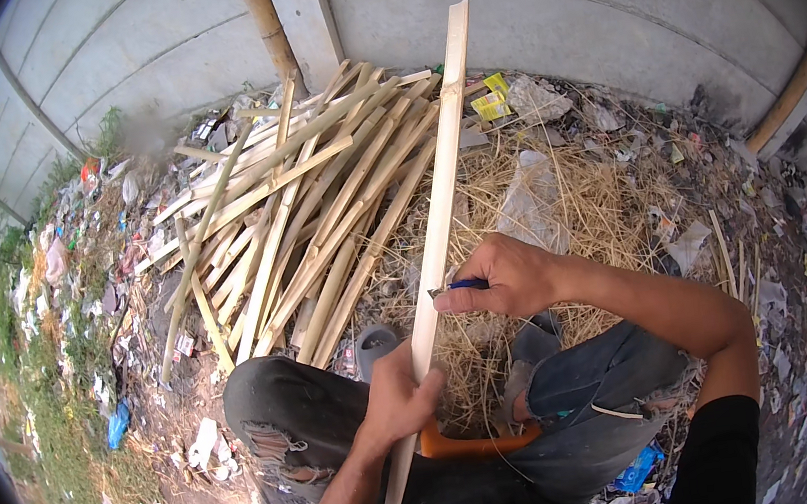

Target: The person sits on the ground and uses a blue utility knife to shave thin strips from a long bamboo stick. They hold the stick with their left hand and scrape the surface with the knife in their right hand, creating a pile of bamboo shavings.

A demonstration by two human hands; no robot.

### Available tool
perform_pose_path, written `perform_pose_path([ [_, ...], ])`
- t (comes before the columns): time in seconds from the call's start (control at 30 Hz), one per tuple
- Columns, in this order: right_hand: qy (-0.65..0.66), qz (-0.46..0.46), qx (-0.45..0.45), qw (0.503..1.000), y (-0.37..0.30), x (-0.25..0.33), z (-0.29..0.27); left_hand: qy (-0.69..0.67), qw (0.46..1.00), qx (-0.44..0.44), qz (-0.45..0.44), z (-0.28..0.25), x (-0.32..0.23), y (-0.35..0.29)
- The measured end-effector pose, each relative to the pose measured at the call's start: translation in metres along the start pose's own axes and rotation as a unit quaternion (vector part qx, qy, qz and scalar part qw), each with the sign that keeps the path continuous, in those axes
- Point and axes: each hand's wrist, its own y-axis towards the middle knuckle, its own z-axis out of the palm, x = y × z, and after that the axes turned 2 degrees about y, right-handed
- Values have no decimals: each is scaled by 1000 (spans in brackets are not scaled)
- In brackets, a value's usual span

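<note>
A long split bamboo strip (443,166) slants up from my lap, its pale inner face showing and its far end raised toward the wall. My left hand (400,400) is wrapped round its lower part, just above my lap. Higher up the strip, my right hand (500,278) grips a slim blue tool (470,284). The tool's small dark tip meets or nearly meets the strip's right edge; fingers cover most of it, so its exact kind is hidden.
A heap of bamboo strips (317,202) lies ahead on the left, before a concrete wall (537,24). Straw-like shavings (577,190) cover the ground ahead on the right. Litter is scattered around. Part of an orange seat (467,443) shows between my bent knees.
</note>
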Motion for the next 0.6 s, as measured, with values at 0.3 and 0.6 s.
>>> perform_pose_path([
  [0.3, 2, -101, -29, 994, -16, 26, -1, 54, 998, -25, 34, 1, 7, 3],
  [0.6, -177, 9, -403, 898, -12, -33, -57, 159, 987, 17, -14, 13, 6, -4],
])
